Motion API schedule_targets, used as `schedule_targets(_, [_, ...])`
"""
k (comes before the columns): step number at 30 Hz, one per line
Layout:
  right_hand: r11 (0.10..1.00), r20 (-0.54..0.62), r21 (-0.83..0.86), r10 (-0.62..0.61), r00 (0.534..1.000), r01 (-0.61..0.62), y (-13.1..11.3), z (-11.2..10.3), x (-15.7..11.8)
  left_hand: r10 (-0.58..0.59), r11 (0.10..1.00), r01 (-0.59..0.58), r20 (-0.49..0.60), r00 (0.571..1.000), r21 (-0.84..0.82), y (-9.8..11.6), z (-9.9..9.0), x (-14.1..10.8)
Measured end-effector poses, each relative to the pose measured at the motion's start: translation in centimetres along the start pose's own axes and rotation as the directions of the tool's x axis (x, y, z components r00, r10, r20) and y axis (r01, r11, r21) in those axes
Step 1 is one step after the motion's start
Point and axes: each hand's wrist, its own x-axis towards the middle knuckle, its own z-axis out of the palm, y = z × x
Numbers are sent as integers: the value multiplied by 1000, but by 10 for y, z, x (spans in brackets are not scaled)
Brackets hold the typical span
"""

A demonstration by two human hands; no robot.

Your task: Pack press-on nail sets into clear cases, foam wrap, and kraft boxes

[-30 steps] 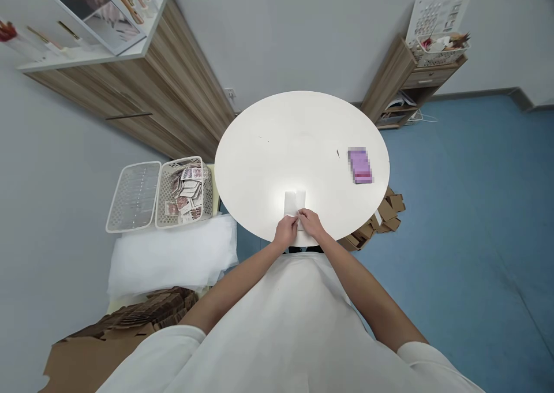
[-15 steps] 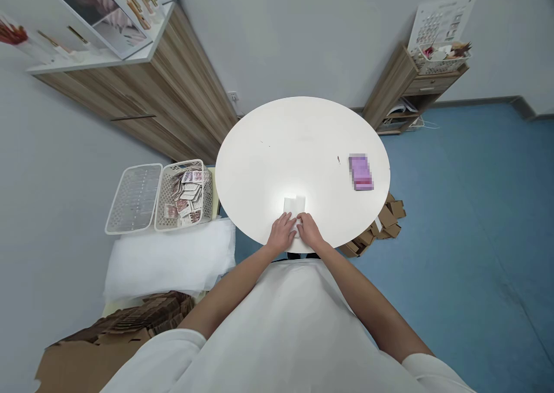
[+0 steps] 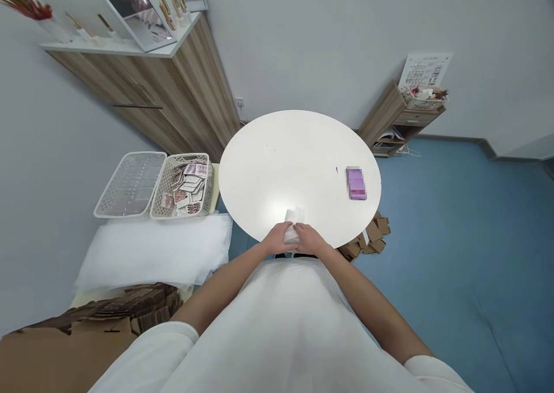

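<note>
A small folded white sheet (image 3: 295, 215), thin and soft-looking like packing foam, lies at the near edge of the white oval table (image 3: 303, 150). My left hand (image 3: 276, 239) grips its left side, with thumb and fingers curved around it. On the right side my right hand (image 3: 308, 239) holds it in the same way, fingertips close to those of the left. The far end of the sheet sticks out beyond my fingers. Whether anything is wrapped inside cannot be seen.
A purple pixelated item (image 3: 356, 183) lies on the table's right side. To the left stand a white basket (image 3: 154, 199) of printed cards, a stack of white sheets (image 3: 160, 251) and a carton (image 3: 69, 352) of folded cardboard. Cardboard boxes (image 3: 378, 231) lie at the lower right.
Both hands have gone from lying over the sheet to curving around its sides, slightly nearer my body. The sheet has shifted toward me. The head view has tilted and moved a little.
</note>
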Motion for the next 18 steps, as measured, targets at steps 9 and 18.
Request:
schedule_targets(9, [998,162,16,-55,985,53,12,-26,4,29,996,-41,-160,987,-76,-4,7,-3])
schedule_targets(18, [997,74,41,65,995,-68,31,-38,47,-286,942,222,-257,923,-251,-10,10,21])
